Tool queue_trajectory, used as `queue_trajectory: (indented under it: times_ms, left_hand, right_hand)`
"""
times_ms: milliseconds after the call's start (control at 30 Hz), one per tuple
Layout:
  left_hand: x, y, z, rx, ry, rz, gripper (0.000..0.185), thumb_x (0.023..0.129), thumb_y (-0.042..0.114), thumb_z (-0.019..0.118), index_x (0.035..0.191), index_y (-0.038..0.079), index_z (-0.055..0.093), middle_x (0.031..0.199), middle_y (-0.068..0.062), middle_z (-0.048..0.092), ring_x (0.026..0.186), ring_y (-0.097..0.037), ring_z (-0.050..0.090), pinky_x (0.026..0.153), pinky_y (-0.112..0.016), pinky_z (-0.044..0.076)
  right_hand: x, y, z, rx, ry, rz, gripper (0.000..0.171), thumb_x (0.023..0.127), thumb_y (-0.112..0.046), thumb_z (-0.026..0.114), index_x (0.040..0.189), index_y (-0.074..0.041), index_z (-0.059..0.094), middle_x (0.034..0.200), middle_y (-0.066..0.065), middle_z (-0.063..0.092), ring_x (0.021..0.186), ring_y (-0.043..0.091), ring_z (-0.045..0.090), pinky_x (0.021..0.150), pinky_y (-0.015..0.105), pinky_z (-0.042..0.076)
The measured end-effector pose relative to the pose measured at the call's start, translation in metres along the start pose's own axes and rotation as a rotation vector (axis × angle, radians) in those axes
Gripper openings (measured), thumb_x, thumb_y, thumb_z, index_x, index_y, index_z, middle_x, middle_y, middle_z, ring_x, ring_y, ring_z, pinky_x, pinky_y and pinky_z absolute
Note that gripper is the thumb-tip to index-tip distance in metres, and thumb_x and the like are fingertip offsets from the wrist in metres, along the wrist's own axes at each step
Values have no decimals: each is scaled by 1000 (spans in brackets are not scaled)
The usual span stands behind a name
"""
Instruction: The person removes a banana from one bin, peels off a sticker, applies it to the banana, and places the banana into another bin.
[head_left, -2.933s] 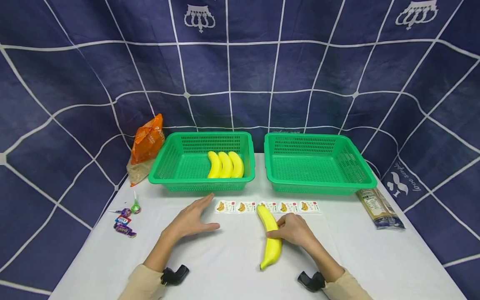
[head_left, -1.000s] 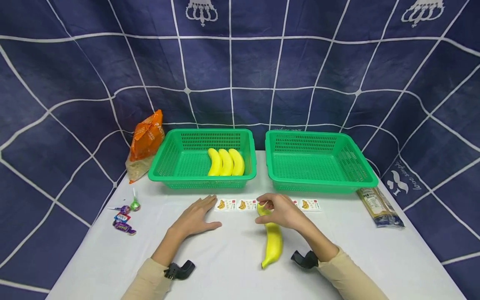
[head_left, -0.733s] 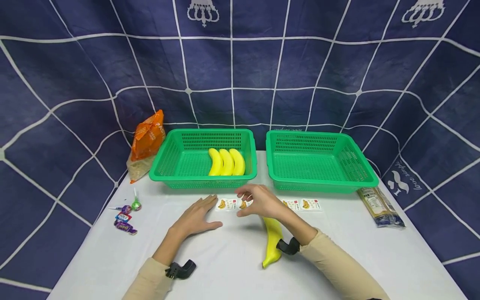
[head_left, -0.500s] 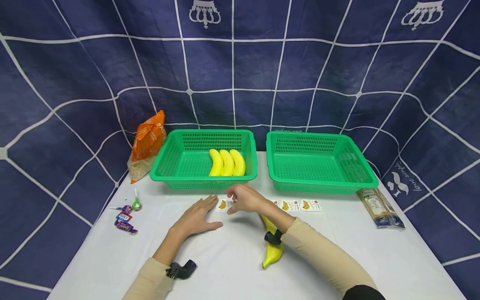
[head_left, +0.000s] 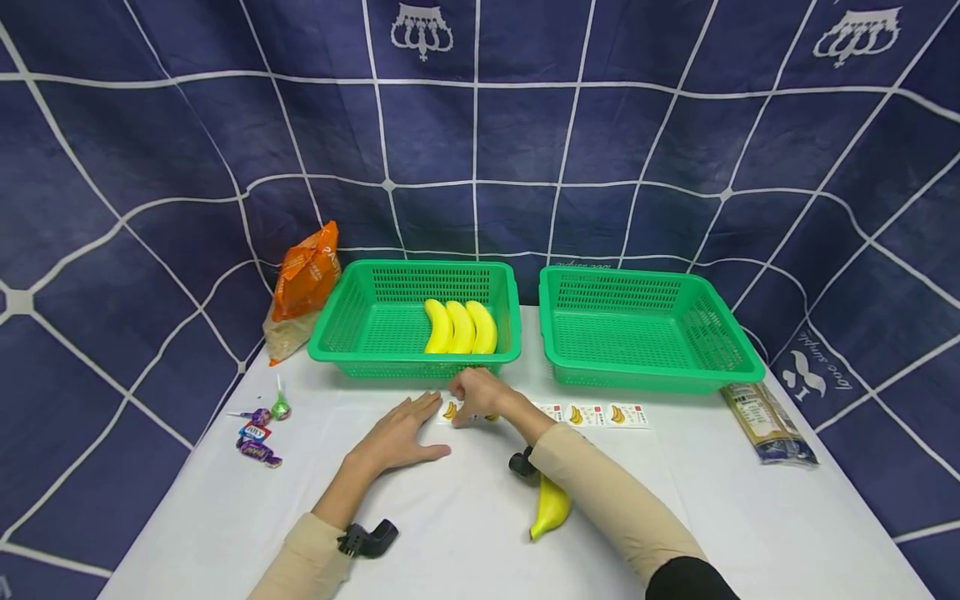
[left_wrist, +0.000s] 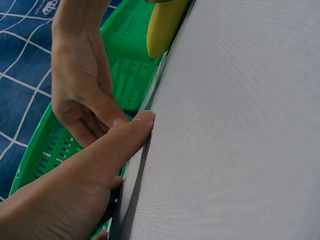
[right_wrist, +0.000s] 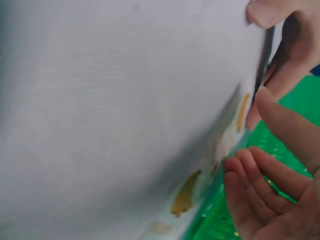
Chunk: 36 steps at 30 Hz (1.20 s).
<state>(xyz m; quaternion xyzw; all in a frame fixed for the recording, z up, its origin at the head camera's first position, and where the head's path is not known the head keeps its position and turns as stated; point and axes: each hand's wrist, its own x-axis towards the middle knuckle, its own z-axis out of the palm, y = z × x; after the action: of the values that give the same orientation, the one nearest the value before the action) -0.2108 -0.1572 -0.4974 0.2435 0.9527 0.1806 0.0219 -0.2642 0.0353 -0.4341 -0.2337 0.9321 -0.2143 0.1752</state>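
Starting from the left, I see an orange plastic snack bag [head_left: 303, 275] leaning on the blue checked cloth, and some small wrapped candies [head_left: 258, 429] lying on the white surface [head_left: 450, 533]. Next comes the left green plastic basket [head_left: 352, 321] with three yellow bananas [head_left: 461, 327] side by side inside it.

In front of this basket my left hand [head_left: 397, 433] lies flat, fingers spread and straight, pressing the surface just beside the left end of the white strip of banana stickers [head_left: 592, 414]. My right hand [head_left: 478, 398] has crossed over to this same end. Its fingers are curled down on the first sticker, but I cannot tell if the sticker is already pinched or only touched. In the right wrist view the fingers [right_wrist: 260, 185] are bent close to the printed bananas.

To do this step well, I think the left hand should hold the strip still, and the right hand should lift one corner with a nail, slowly and at a low angle, so the sticker does not tear or fold on itself.

The loose yellow banana [head_left: 551, 506] lies under my right forearm, near the strip. Further right stand the empty right green plastic basket [head_left: 648, 321] and a flat printed packet [head_left: 767, 421].
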Motion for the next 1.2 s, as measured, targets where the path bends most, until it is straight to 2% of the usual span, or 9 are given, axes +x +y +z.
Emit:
queue_trajectory:
  times_ms: [200,367,533,900,1200]
  left_hand:
    - [0,0,1,-3,5,6,90,80,60,69,145,5,45,154,-11,41,143,-29,39,121,-48,26]
    - [0,-1,1,-18,6,4,89,80,60,70,145,4,45,154,-12,41,143,-29,39,121,-48,26]
    - [0,0,1,-23,7,-1,90,80,60,70,145,4,45,154,-12,41,143,-29,38,121,-48,25]
    - [0,-1,4,-12,9,11,89,80,59,71,145,4,45,153,-12,42,143,-29,39,121,-48,26]
    - [1,0,1,-15,16,12,89,79,59,71,145,3,45,153,-13,41,143,-30,39,121,-48,25]
  right_hand:
    - [4,7,5,12,-4,15,55,72,-20,88,122,-8,68,105,1,68,89,11,57,82,24,51]
    - [6,11,10,-9,11,-13,53,72,-21,87,120,-10,69,109,0,69,97,11,59,88,24,51]
    - [6,13,11,-24,25,-47,50,72,-21,87,117,-9,71,109,1,71,97,11,61,87,24,52]
    - [5,15,13,-50,29,-49,43,71,-23,88,109,-11,73,100,-2,70,88,9,57,80,22,51]
    - [4,13,13,-75,57,-46,39,71,-24,88,105,-12,74,104,-1,73,94,11,63,85,24,53]
